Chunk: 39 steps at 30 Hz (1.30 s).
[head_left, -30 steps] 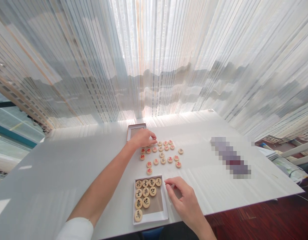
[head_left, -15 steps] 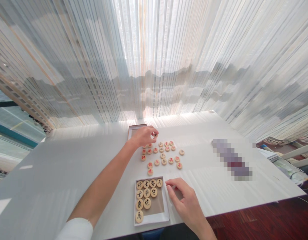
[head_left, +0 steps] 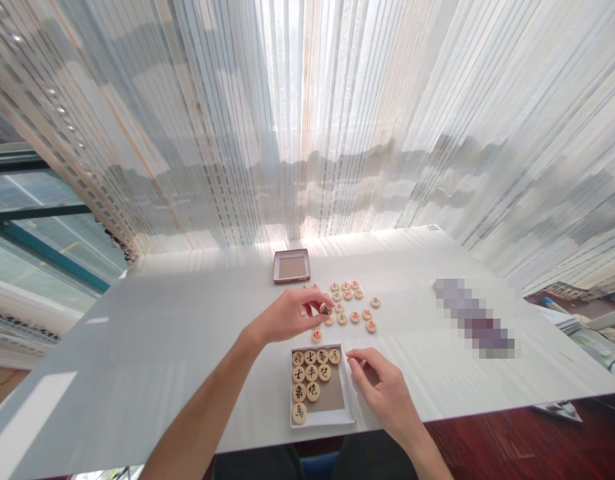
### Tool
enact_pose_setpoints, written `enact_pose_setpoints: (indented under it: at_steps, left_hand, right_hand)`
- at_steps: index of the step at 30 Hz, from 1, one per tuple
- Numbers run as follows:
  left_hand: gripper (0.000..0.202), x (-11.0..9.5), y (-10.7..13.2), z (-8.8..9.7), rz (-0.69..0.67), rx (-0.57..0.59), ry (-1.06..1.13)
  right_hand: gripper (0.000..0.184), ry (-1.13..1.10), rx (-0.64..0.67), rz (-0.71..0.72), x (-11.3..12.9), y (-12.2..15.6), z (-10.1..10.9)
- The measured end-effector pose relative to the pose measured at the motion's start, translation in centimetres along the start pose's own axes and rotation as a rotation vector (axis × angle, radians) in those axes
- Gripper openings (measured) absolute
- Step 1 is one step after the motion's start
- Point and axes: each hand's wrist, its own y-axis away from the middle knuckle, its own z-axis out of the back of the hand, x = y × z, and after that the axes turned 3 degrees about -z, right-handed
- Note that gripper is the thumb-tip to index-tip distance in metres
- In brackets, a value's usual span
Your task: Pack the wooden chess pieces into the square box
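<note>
My left hand (head_left: 290, 316) hovers above the table with a round wooden chess piece (head_left: 326, 309), marked in black, pinched between its fingertips. It is just beyond the white shallow box (head_left: 348, 417), which holds several black-lettered pieces (head_left: 311, 374). My right hand (head_left: 382, 389) rests against the box's right wall, fingers curled at its far right corner. Several red-lettered pieces (head_left: 351, 306) lie loose on the white table (head_left: 162, 340) beyond the box.
A second shallow box (head_left: 292, 267) with a brown rim and brown floor lies farther back near the sheer curtain (head_left: 307, 120). A blurred-out item (head_left: 474, 319) sits on the table's right side. The table's near edge meets dark red flooring (head_left: 527, 443).
My left hand has lifted a piece from the far group by the brown-rimmed box and drawn it back toward the white box. My right hand stays on the box. The view has shifted.
</note>
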Motion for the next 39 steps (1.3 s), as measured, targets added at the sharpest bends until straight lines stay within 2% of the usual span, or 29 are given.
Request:
enact_pose_setpoints:
  at_steps: [3, 8, 11, 16, 24, 29, 31, 35, 39]
  left_hand:
    - [0.021, -0.3, 3.2, -1.4, 0.063, -0.019, 0.083]
    - [0.027, -0.2, 7.5, -4.1, 0.162, -0.156, 0.199]
    - [0.030, -0.6, 8.6, -5.7, 0.187, -0.159, 0.249]
    - [0.032, -1.3, 8.6, -7.3, 0.163, -0.158, 0.181]
    - [0.035, -1.8, 8.4, -7.9, 0.096, -0.131, 0.124]
    - [0.042, -1.4, 8.6, -7.5, 0.150, -0.138, 0.132]
    - [0.045, -0.8, 9.0, -6.7, 0.170, -0.191, 0.110]
    - [0.035, 1.0, 10.5, -5.3, 0.210, -0.360, -0.031]
    - [0.027, 2.4, 12.3, -5.6, 0.214, -0.403, -0.088]
  right_hand:
    - [0.024, 0.012, -0.028, 0.008, 0.2, 0.0, -0.1]
    - [0.025, 0.002, -0.047, 0.014, 0.1, -0.1, -0.4]
    - [0.024, -0.031, -0.032, 0.023, -0.1, 0.0, -0.3]
    - [0.023, -0.130, -0.011, 0.028, -0.2, 0.3, -0.4]
    - [0.020, -0.166, -0.011, 0.068, 1.1, 0.2, -1.6]
    - [0.019, -0.238, -0.010, 0.079, 1.0, -0.3, -2.0]
    - [0.019, -0.270, -0.020, 0.079, 0.6, -0.4, -1.9]
    - [0.019, -0.365, -0.004, 0.096, -0.3, -0.7, -1.6]
    - [0.021, -0.410, -0.015, 0.051, -1.1, -0.9, -1.5]
